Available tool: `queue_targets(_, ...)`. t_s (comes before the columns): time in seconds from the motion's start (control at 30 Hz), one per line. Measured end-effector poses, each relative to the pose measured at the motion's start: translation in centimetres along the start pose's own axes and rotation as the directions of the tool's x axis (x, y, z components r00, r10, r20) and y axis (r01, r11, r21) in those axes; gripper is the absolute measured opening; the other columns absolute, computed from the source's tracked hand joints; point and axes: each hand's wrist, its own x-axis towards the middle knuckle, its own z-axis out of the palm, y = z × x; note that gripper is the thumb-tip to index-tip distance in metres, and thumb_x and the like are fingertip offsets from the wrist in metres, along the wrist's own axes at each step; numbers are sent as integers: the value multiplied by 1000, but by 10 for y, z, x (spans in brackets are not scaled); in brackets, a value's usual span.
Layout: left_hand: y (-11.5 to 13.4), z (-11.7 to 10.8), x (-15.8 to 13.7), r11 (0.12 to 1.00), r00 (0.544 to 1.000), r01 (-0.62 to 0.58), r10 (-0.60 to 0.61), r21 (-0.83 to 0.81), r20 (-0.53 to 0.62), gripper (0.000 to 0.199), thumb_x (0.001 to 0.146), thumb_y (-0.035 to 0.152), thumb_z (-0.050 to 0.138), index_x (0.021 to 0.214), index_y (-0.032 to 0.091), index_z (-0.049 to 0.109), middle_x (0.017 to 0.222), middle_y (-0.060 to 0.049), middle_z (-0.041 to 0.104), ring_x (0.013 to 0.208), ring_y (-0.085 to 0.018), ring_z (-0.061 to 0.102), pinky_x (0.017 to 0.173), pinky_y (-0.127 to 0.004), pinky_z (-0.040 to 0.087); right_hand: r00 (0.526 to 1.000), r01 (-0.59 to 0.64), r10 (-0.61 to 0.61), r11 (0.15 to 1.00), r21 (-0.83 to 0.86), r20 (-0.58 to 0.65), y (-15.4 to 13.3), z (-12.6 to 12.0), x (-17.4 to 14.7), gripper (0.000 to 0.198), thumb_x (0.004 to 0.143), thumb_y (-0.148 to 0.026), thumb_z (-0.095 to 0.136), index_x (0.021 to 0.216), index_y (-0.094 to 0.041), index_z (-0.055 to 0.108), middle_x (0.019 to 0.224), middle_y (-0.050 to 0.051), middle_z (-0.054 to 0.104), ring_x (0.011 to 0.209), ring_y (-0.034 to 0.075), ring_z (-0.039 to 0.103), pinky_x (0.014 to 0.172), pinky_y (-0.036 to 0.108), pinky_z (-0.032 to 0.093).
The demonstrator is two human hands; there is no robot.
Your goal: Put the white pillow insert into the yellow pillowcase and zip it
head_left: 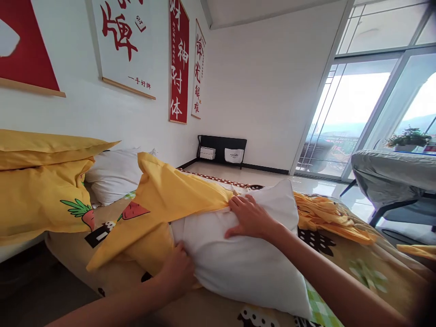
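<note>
A white pillow [252, 268] lies on the bed, its left part inside a yellow pillowcase [184, 186] printed with a carrot. The right part of the pillow is bare. My left hand [179, 270] is closed at the lower edge of the pillowcase opening, against the pillow; its fingertips are mostly hidden. On top of the pillow, my right hand [250, 217] has its fingers curled at the far edge of the opening, where yellow cloth bunches. Its thumb is apart and rests on the white pillow.
Yellow pillows [41, 190] are stacked at left, beside a white pillow without a case [117, 175]. Crumpled yellow cloth [330, 215] lies at right on the patterned bedsheet [344, 259]. A grey-covered chair [391, 172] stands beyond the bed, before glass doors [354, 113].
</note>
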Motion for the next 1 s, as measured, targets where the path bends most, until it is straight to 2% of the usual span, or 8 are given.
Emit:
queue_targets(0.13,23,12,3,981,983,-7,43,-195,181,33,81,41,60,94,14,74,90,-18,72,85,-33,66,83,-49,45,999,-36,36,997,-74,1,-10,15,4,66,65,-59,75,109,-13,58,110,14,61,106,32,53,96,47,32)
queue_targets(0.27,55,24,24,931,985,4,59,-366,160,32,74,25,57,97,8,72,93,-22,70,84,-36,67,71,-45,51,999,-40,40,998,-40,-12,-12,42,19,21,81,-22,61,100,-14,60,103,11,64,102,24,54,87,35,34)
queue_targets(0.33,66,27,35,908,989,-1,63,-418,134,36,67,18,58,99,6,70,95,-23,69,85,-37,66,73,-46,52,999,-50,50,998,-40,-6,-10,51,24,16,82,-11,54,95,-15,61,99,10,66,100,21,55,84,31,33)
queue_targets(0.43,74,28,44,903,994,3,45,-429,101,42,65,14,59,105,3,67,104,-26,66,92,-38,64,80,-49,50,998,-59,59,997,-55,-4,-8,52,31,17,82,-8,50,91,-16,63,95,7,67,96,18,56,78,28,33)
queue_targets(0.57,73,24,43,901,999,7,15,-434,48,45,68,9,56,112,1,61,112,-28,61,102,-38,60,87,-51,47,998,-59,57,994,-91,-23,-12,29,47,20,86,-10,46,91,-18,64,92,7,68,93,18,57,72,27,33)
queue_targets(0.7,65,11,48,843,991,104,-45,-527,123,41,67,15,58,106,4,63,102,-23,67,90,-35,65,77,-46,51,998,-45,39,992,-116,-53,-28,0,70,23,88,-11,43,94,-19,64,92,8,68,90,20,57,68,28,32)
queue_targets(0.77,60,4,51,815,992,125,-91,-566,87,35,67,19,57,100,8,65,100,-20,68,89,-33,66,75,-42,51,997,-37,29,992,-125,-65,-37,-11,80,24,90,-11,41,95,-18,63,92,9,67,90,20,57,66,28,32)
queue_targets(1.0,50,-11,37,798,989,-61,-33,-599,-145,19,78,22,50,87,18,66,93,-10,71,88,-26,66,73,-35,50,996,-49,38,989,-140,-84,-67,-19,94,27,91,-10,37,98,-16,62,93,12,67,90,21,57,67,29,33)
